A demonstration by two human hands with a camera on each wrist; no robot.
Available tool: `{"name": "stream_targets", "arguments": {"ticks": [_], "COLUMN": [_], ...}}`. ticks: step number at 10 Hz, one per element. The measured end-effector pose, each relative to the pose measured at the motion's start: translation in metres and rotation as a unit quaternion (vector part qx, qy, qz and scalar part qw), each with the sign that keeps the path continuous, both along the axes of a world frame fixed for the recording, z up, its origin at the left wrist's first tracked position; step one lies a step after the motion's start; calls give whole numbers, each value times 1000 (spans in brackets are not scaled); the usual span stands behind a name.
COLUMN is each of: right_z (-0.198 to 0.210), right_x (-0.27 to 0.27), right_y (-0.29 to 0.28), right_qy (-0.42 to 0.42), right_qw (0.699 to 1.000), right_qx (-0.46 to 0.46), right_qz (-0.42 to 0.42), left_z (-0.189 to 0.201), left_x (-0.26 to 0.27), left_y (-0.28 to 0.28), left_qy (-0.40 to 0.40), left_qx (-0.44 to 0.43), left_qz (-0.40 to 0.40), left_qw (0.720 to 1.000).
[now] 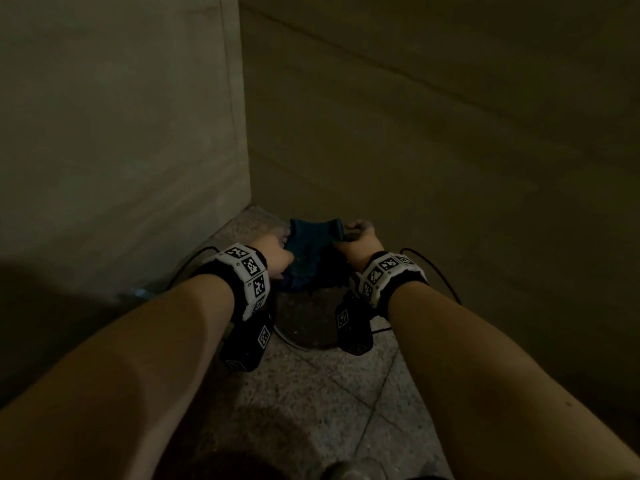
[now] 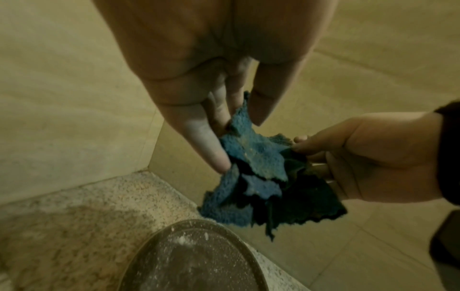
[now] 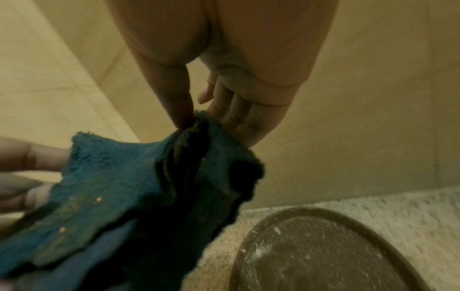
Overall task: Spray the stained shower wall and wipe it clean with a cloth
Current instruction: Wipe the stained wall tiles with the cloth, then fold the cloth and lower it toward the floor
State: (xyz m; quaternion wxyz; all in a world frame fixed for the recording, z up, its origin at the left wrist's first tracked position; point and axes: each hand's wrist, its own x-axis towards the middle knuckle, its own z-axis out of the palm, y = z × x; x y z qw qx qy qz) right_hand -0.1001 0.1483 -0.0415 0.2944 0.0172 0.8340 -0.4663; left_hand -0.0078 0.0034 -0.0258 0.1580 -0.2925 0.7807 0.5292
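Note:
A crumpled blue cloth [image 1: 309, 250] hangs between both hands, low in the corner of the shower. My left hand [image 1: 273, 255] pinches its left edge between thumb and fingers [image 2: 211, 141]. My right hand [image 1: 356, 237] pinches the right edge, thumb against fingers [image 3: 236, 118]. The cloth [image 2: 259, 177] droops in folds below the hands, with small pale specks on it [image 3: 124, 189]. The beige tiled shower walls [image 1: 433, 140] meet in a corner just behind the cloth. No spray bottle shows in any view.
A round dark drain cover [image 1: 308, 323], dusted with white specks, sits in the speckled stone floor [image 1: 304, 403] right below the cloth. The left wall [image 1: 114, 133] stands close. Cables run from both wrist bands.

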Motion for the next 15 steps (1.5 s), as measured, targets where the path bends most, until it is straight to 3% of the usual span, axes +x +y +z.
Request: {"name": "stream_targets", "arguments": {"ticks": [4,10,11,14,15], "right_z": [-83,-207,-214,-230,-235], "right_x": [-31,-67,-69,-69,-69], "right_y": [-1,-18,-18,-20,-16], "right_qy": [-7,-66,-68,-85,-81], "right_qw": [999,992,989,969,955], "right_qx": [18,95,116,204,250], "right_qz": [36,59,58,113,140], "left_z": [-69,-188,-199,-223,-222], "left_x": [-28,-73,-72,-83,-81], "left_y": [-1,2,4,15,5], "left_qy": [-30,-147,-127,-121,-153], "left_qx": [-31,-72,-118,-135,-122], "left_qz": [-37,-74,-86,-122,-135], "left_qw": [998,984,981,976,971]}}
